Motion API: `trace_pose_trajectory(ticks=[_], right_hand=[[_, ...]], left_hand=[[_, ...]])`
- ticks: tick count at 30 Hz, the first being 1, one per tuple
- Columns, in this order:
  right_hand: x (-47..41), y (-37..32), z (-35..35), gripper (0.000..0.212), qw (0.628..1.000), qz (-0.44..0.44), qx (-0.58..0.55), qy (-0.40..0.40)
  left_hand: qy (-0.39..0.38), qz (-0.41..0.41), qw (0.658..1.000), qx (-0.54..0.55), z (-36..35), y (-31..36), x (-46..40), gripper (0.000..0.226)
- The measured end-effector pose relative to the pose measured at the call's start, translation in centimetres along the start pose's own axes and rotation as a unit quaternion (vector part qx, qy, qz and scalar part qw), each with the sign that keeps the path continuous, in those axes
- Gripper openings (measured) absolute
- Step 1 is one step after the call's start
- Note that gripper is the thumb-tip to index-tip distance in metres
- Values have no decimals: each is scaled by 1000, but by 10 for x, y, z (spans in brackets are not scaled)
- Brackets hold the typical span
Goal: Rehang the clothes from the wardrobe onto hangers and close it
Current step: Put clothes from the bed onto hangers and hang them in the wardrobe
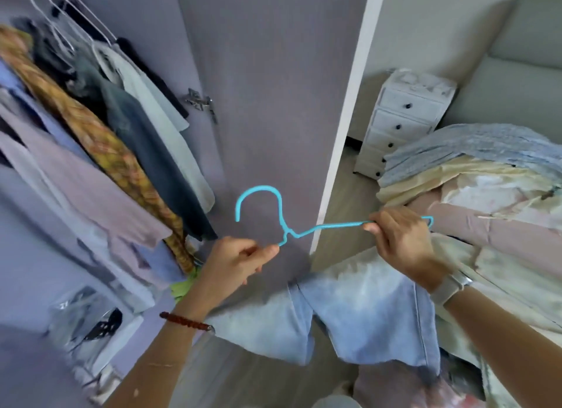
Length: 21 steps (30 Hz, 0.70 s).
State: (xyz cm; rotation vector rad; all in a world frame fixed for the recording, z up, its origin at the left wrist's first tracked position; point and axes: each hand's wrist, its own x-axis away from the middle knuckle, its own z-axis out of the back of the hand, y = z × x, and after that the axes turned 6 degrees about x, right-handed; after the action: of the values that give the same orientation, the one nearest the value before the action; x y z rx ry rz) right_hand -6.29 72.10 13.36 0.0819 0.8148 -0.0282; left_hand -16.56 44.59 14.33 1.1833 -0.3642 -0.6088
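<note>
Head view: your left hand (235, 263) pinches blue wire hanger (304, 225) near neck; your right hand (401, 240) grips its right shoulder. Pale denim jeans (359, 313) drape below, between hands. Risk: thin wire bends, jeans slide off. Wardrobe door (273, 103) open behind.

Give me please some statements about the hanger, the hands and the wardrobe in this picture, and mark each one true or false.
1. Both hands hold the blue hanger. True: the left hand pinches it near the neck, and the right hand grips one arm.
2. The hanger is hooked on the wardrobe rail. False: it is held in the air, in front of the wardrobe door.
3. The wardrobe door is open. True.
4. The light blue jeans hang among the clothes in the wardrobe. False: they hang below the hands.
5. The right wrist wears a bead bracelet. False: the bead bracelet is on the left wrist.
</note>
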Motion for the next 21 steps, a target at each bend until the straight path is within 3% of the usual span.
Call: trace_pose_trajectory(ticks=[4, 6, 8, 11, 21], right_hand=[[1, -38, -10, 61, 1000, -11, -5, -10], [12, -45, -9, 63, 999, -31, -17, -16], [22, -47, -6, 64, 998, -59, -28, -25], [27, -48, -2, 65, 996, -87, -12, -21], [40, -20, 21, 58, 984, -173, 46, -9]], left_hand=[[99, -36, 990, -94, 27, -15, 11, 30], [88, -49, 991, -85, 26, -16, 12, 65], [74, -91, 984, -131, 23, -14, 11, 75], [73, -111, 976, -175, 22, -11, 4, 65], [48, -85, 982, -163, -24, -2, -34, 39]])
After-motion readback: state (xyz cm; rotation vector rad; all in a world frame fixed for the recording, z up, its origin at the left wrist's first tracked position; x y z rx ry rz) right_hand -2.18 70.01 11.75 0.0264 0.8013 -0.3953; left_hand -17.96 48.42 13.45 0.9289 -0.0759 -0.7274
